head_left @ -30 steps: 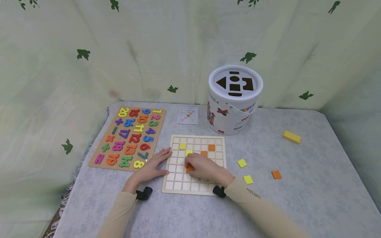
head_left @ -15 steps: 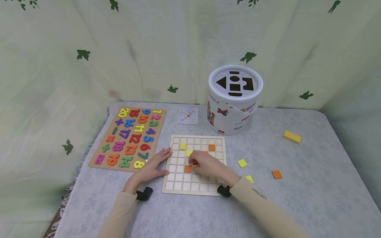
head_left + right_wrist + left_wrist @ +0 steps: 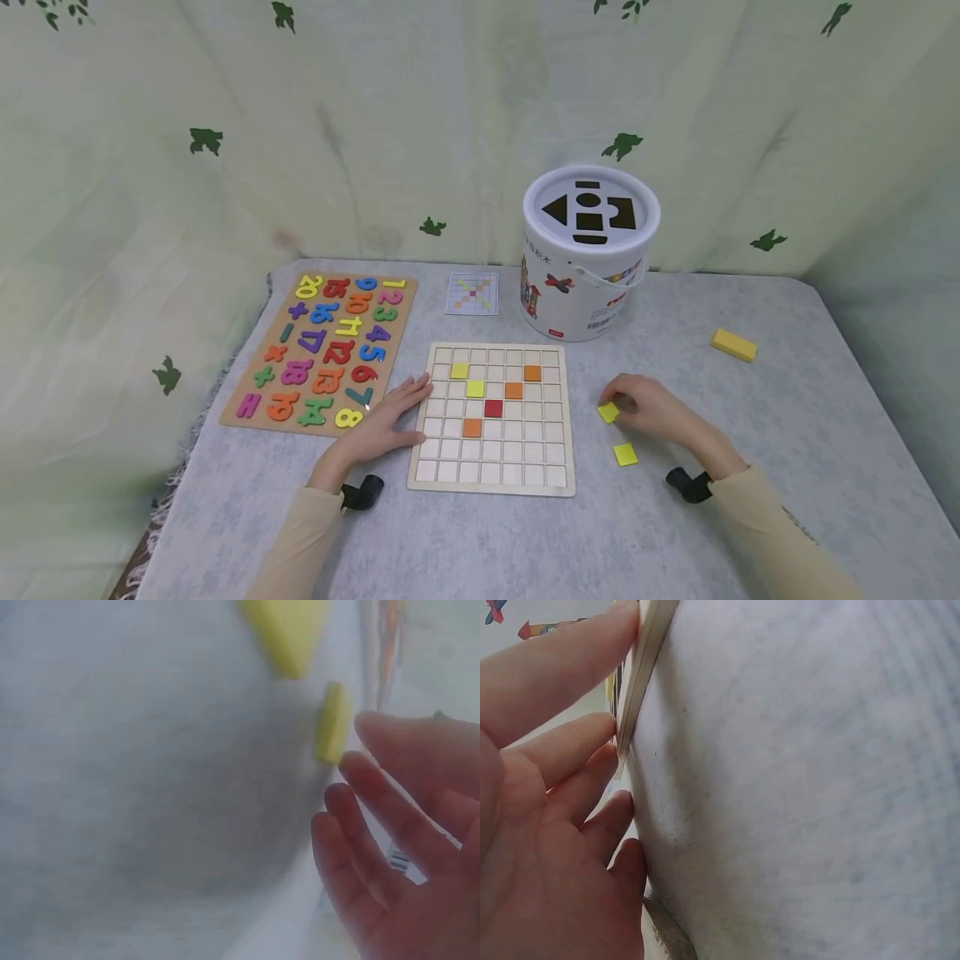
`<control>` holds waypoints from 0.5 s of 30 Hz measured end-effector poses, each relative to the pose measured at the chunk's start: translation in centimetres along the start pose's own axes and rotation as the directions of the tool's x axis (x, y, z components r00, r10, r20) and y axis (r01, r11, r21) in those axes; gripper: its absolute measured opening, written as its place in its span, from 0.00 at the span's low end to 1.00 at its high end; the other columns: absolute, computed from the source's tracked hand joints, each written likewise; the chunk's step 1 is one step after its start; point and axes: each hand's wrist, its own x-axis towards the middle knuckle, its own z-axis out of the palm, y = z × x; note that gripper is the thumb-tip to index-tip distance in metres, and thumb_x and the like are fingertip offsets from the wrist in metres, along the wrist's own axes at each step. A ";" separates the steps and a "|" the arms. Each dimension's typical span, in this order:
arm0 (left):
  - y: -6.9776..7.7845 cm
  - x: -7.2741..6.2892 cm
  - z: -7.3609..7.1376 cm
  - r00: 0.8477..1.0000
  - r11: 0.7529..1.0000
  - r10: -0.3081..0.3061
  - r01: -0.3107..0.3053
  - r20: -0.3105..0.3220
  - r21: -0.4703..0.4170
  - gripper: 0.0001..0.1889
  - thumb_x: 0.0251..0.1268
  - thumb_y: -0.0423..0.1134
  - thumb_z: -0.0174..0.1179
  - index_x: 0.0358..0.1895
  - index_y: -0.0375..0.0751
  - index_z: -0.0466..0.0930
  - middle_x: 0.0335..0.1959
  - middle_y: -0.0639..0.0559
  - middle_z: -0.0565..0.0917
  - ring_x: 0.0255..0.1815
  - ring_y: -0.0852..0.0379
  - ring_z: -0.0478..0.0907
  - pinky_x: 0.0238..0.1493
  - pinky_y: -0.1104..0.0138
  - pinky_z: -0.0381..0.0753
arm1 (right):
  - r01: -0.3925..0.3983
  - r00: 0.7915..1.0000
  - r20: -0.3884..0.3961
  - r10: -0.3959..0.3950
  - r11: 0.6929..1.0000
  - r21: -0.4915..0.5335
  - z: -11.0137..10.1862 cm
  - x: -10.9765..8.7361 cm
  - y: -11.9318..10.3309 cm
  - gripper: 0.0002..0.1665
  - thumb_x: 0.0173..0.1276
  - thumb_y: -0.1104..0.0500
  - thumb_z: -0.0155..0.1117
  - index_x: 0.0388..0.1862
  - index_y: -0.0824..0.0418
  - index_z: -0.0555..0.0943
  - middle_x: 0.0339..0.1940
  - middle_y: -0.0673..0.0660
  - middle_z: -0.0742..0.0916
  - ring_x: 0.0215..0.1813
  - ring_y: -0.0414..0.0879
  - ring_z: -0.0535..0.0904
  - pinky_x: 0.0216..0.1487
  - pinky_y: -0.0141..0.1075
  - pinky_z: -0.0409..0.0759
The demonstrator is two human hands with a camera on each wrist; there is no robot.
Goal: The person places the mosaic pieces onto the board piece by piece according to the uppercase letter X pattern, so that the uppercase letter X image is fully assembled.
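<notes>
A wooden grid board (image 3: 566, 483) lies in front of the person, with yellow, orange and red square tiles in some of its cells. The red tile (image 3: 492, 408) sits near its middle. Along the board's left edge rests the left hand (image 3: 381, 429), fingers extended, fingertips against the rim. To the right of the board, the right hand (image 3: 660, 412) reaches over a loose yellow tile (image 3: 608, 412), its fingertips right at the tile's edge. In the right wrist view its fingers are loosely bent beside that tile (image 3: 332, 724). A second yellow tile (image 3: 625, 454) lies nearer the person.
A number puzzle board (image 3: 300, 423) lies at the left. Behind the grid board are a small pattern card (image 3: 472, 293) and a white bucket (image 3: 585, 283) with shape holes in its lid. A yellow block (image 3: 734, 344) lies at the back right.
The right hand has left the grid board and moved right to the loose yellow tile, uncovering the red tile in its cell. It now hides the loose orange tile. The left hand stays put.
</notes>
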 end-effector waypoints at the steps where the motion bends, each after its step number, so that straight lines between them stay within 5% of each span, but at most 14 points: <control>1: 0.0 0.0 0.0 1.000 1.000 0.001 -0.001 -0.001 0.003 0.40 0.61 0.42 0.64 0.74 0.38 0.56 0.76 0.45 0.51 0.76 0.41 0.41 0.69 0.42 0.43 | 0.015 1.000 0.005 -0.015 1.000 -0.016 0.1 -0.2 0.3 0.15 0.53 0.73 0.69 0.39 0.61 0.81 0.39 0.50 0.82 0.44 0.49 0.77 0.47 0.46 0.77; 8: 0.0 0.0 0.0 1.000 1.000 0.011 -0.011 -0.010 -0.007 0.40 0.61 0.41 0.65 0.74 0.38 0.56 0.76 0.45 0.51 0.76 0.41 0.41 0.69 0.42 0.43 | 0.031 0.999 -0.021 -0.033 0.996 -0.079 0.7 -0.2 0.1 0.16 0.51 0.72 0.71 0.36 0.58 0.79 0.35 0.47 0.78 0.37 0.42 0.73 0.41 0.40 0.76; 15: -0.1 0.0 0.0 1.000 1.000 0.019 -0.019 -0.013 -0.004 0.39 0.61 0.41 0.65 0.73 0.37 0.57 0.76 0.45 0.51 0.76 0.41 0.41 0.69 0.41 0.44 | 0.056 0.998 -0.017 -0.057 0.998 -0.018 1.7 1.2 -2.2 0.13 0.55 0.67 0.71 0.38 0.58 0.79 0.35 0.46 0.79 0.37 0.42 0.73 0.40 0.36 0.76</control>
